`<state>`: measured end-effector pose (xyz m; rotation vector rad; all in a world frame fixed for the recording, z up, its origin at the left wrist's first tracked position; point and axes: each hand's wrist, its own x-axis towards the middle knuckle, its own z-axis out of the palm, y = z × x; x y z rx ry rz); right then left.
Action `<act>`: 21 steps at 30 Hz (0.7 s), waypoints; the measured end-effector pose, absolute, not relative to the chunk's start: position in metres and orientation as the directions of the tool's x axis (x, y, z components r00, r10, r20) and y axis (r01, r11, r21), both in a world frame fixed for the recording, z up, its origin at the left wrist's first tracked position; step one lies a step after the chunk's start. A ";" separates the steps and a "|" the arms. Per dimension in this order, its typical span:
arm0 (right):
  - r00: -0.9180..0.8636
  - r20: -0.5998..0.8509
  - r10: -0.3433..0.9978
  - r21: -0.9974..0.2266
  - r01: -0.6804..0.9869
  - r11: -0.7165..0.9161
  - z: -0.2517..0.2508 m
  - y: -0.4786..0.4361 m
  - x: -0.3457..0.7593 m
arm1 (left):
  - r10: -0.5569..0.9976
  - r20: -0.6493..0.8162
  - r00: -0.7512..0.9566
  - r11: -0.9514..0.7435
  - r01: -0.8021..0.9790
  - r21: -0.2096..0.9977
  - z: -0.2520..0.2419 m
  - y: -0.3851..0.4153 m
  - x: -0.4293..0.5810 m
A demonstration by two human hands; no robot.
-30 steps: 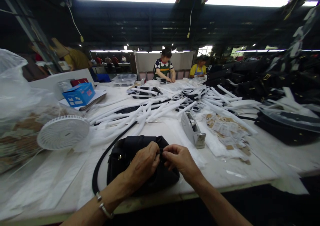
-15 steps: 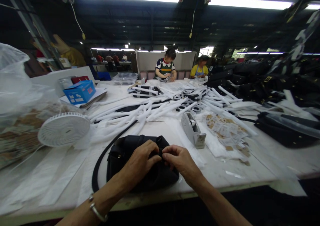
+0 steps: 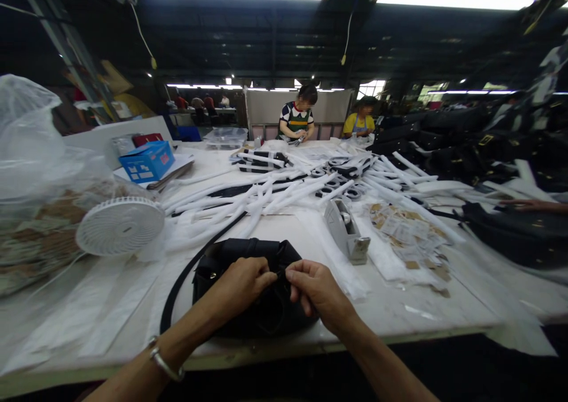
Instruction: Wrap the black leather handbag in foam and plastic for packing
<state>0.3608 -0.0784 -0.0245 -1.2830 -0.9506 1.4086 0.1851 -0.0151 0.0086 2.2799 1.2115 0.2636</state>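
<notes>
A black handbag (image 3: 248, 325) lies on the white table in front of me, its long black strap (image 3: 177, 292) looping out on the left. My left hand (image 3: 248, 280) is closed over the top of the bag, thumb and fingers pinched on a dark part of it near the middle. Close beside it, my right hand (image 3: 313, 283) pinches with thumb and forefinger at the same spot, the other fingers curled. The small dark piece between the fingertips blends into the bag, so its kind is unclear.
A grey tape dispenser (image 3: 346, 233) and a pile of small packets (image 3: 406, 230) lie right of the bag. White wrapped strips (image 3: 248, 198) spread behind. A white fan (image 3: 119, 225) and blue box (image 3: 148, 161) stand left. Another person's hand (image 3: 532, 205) touches a black bag (image 3: 515, 236) at right.
My left hand has shifted slightly left and down, and a small gap shows between my hands. Another person's hand has appeared at the far right on a black bag.
</notes>
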 end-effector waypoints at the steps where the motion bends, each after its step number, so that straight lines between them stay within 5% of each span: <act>1: 0.030 -0.230 0.973 -0.964 -0.146 -0.224 -0.025 -0.078 0.361 | 0.796 -0.054 0.603 -0.501 0.705 0.503 0.009 -0.014 0.185; 6: 0.066 -0.196 0.978 -0.975 -0.124 -0.187 -0.027 -0.080 0.359 | 0.625 0.030 0.780 -0.776 0.617 0.132 0.017 -0.004 0.189; 12: 0.148 -0.153 0.977 -0.986 -0.091 -0.140 -0.028 -0.081 0.363 | 0.584 0.008 0.811 -0.806 0.579 0.121 0.012 0.001 0.197; 17: 0.183 -0.119 0.976 -0.993 -0.037 -0.114 -0.029 -0.081 0.372 | 0.621 0.018 0.783 -0.710 0.553 0.435 0.023 -0.013 0.189; 21: 0.158 -0.127 0.979 -0.991 -0.067 -0.118 -0.032 -0.080 0.372 | 0.598 -0.189 0.779 -0.521 0.557 0.647 0.039 -0.018 0.178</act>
